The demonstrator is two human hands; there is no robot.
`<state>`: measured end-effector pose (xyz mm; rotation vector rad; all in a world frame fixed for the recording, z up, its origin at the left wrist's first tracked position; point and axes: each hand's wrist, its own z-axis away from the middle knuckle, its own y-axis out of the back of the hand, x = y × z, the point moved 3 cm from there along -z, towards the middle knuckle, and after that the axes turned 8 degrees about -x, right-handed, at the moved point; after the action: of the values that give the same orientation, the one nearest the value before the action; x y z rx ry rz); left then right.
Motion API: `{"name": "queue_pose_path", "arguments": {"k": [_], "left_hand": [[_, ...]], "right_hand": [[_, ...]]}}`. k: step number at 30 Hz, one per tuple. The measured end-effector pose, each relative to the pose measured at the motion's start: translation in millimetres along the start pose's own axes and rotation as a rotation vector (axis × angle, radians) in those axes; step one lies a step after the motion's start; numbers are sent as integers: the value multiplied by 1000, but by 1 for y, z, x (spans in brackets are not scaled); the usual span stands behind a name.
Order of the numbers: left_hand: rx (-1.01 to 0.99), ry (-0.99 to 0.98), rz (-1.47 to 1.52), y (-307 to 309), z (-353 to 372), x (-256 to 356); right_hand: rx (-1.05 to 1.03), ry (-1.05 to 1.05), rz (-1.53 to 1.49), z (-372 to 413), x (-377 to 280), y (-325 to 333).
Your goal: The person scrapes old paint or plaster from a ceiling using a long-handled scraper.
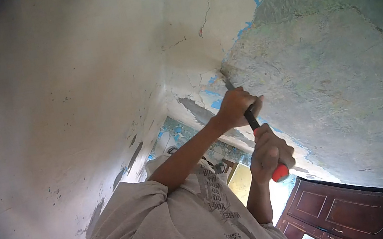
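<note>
Left hand (237, 107): closed in a fist round the upper part of the scraper (252, 121), just below the metal. Arm raised, forearm bare.
Right hand (268, 152): wrapped tight round the lower handle, directly below the left hand and close to it. A short run of black shaft shows between the two.
Scraper: held in both hands, slanting up and away from the body. The red grip end (280, 172) sticks out under the right hand.
Blade (228, 83): narrow, grey, just above the left hand. Its tip meets the surface where paint gives way to bare ground; I cannot tell whether it lies flat or on edge.
Bare plaster (335, 76): large rough patch, grey-green, spreading from the blade tip out beyond the right hand's side.
White paint (71, 88): unbroken coat on the left hand's side, chipped and flaking nearer the hands.
Blue flecks (216, 103): remnants of an older coat, right beside the left hand along the paint edge.
Crack (205, 17): thin, running well above both hands.
Door (346, 207): dark brown, panelled, below the right hand and well apart from it.
T-shirt (169, 233): grey, printed lettering, under both arms.
</note>
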<state>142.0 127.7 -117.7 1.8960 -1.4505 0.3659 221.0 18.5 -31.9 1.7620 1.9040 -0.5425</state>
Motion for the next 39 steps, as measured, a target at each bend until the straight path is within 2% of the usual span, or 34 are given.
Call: {"name": "queue_pose_path", "arguments": {"k": [2,6,9,12,14,21,26,30,33,39], "left_hand": [[11,26,-45,-1,8,-15],[7,-35,2,3,-2,4],[-35,-18,-23,5,-6,13],[55,-36,-29,1,4,-7],[37,-13,-48,0,7,-14],[-26,-33,-61,9,-8,7],[19,-56,-72,5,1,0],[-10,-62,-50,0,-5,10],[-110,-51,-98,-4,-12,17],[-84,41,-104,5,4,-15]], "right_hand": [[-12,-31,-54,1,12,2],[9,-19,75,-6,-9,-1],[72,-7,27,-4,-16,0],[47,-22,-35,3,2,-1],[-17,-7,-77,7,14,1],[63,-6,-20,-2,-10,3],[-23,3,-17,10,-4,0],[35,7,-40,5,-10,14],[99,-29,-68,12,-9,27],[122,-55,-93,12,23,12]]}}
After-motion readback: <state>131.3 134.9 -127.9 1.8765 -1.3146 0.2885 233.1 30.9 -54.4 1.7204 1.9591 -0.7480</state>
